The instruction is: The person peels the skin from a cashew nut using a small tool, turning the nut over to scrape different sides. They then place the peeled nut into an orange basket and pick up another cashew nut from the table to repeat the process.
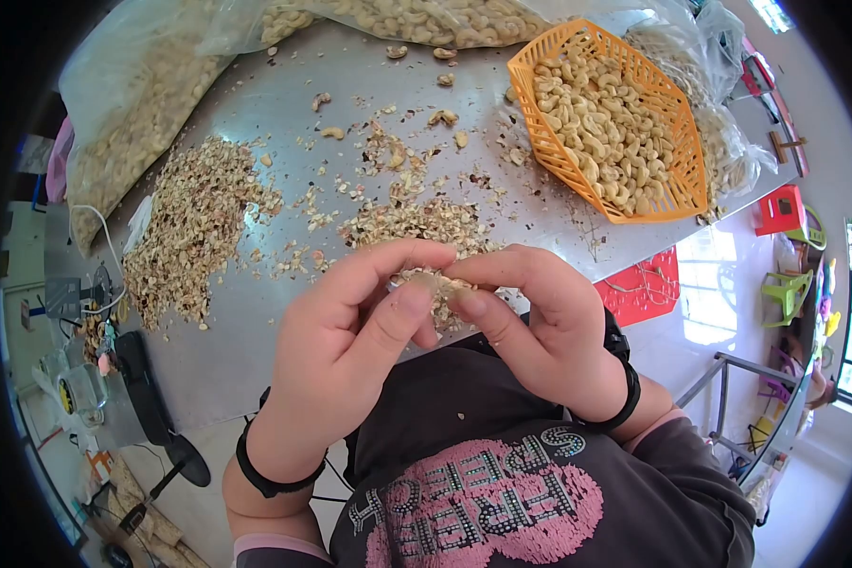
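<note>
My left hand (pixel 350 331) and my right hand (pixel 551 331) meet at the near edge of the metal table. Thumbs and index fingers of both pinch a pale cashew nut (pixel 437 281), which is mostly covered by the fingertips. Just beyond the fingers lies a small heap of flaky cashew skins and bits (pixel 417 222). A larger pile of the same brown and cream flakes (pixel 199 213) spreads to the left. Single cashews, such as a loose cashew (pixel 332 133), are scattered farther back on the table.
An orange plastic basket (pixel 549 142) at the right back holds many peeled cashews. Large clear bags of cashews (pixel 151 85) line the far and left sides. A red stool (pixel 642 289) stands below the table's right edge, and a black stand (pixel 142 379) is at left.
</note>
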`<state>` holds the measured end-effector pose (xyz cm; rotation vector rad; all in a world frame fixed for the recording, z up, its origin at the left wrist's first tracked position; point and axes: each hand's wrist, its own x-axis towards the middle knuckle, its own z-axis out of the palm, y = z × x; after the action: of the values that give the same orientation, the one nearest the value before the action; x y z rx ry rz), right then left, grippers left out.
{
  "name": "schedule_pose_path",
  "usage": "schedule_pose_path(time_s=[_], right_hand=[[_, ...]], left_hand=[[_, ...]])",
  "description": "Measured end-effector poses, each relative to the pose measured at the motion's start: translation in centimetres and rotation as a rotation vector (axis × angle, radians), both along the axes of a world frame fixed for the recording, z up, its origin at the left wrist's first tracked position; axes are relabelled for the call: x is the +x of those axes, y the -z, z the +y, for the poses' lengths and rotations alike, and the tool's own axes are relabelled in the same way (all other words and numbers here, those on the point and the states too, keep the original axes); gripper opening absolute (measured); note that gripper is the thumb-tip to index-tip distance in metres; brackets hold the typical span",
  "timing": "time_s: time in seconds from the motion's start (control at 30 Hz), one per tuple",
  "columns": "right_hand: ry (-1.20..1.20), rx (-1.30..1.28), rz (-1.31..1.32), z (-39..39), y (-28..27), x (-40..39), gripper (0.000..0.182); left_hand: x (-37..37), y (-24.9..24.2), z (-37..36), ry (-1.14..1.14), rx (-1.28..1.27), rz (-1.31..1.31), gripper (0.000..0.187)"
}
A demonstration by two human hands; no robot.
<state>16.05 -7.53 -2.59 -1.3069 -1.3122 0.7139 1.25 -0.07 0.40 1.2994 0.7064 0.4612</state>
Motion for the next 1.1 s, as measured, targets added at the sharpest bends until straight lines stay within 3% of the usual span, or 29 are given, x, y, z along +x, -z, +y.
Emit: schedule_pose_path(time_s=[0.1,0.2,0.27,0.47,0.53,0.67,0.77,0.97,1.03,1.1], right_hand=[[-0.005,0.063,-0.102,0.1,-0.1,0.0,0.017],[-0.039,0.111,0.003,0.1,0.5,-0.4,0.016],[-0.031,-0.011,0.405,-0.1,0.5,-0.9,0.016],[-0.18,-0.224,0.855,0.0,0.2,0.1,0.016],[-0.197,-0.212,0.881,0.1,0.7,0.2,0.016],[-0.288,-0.183,0.995,0.2,1.2,0.6,0.015],[-0.333,-0.194,1.044,0.2,0.8,0.6,0.015],[-0.27,-0.153,0.969,0.1,0.7,0.2,0.015],[-0.245,-0.185,0.938,-0.3,0.6,0.0,0.015],[-0.237,-0.221,0.95,-0.1,0.2,0.1,0.013]], left_hand=[[0.2,0.2,-0.3,-0.064,-0.044,-0.032,0.017],[0.4,0.2,-0.4,-0.091,-0.046,-0.061,0.013],[0.4,0.2,-0.3,-0.085,-0.034,-0.056,0.012],[0.0,0.9,-0.3,0.028,0.173,-0.086,0.014],[-0.1,0.5,-0.1,0.098,0.06,-0.144,0.017],[0.1,0.7,-0.7,0.028,0.109,-0.136,0.021],[0.0,0.6,-0.7,0.104,0.065,-0.124,0.027],[-0.5,0.3,-0.1,0.2,0.022,-0.146,0.031],[-0.8,-0.2,0.2,0.239,0.041,0.031,0.033],[-0.9,-0.2,0.5,0.245,0.023,-0.004,0.033]])
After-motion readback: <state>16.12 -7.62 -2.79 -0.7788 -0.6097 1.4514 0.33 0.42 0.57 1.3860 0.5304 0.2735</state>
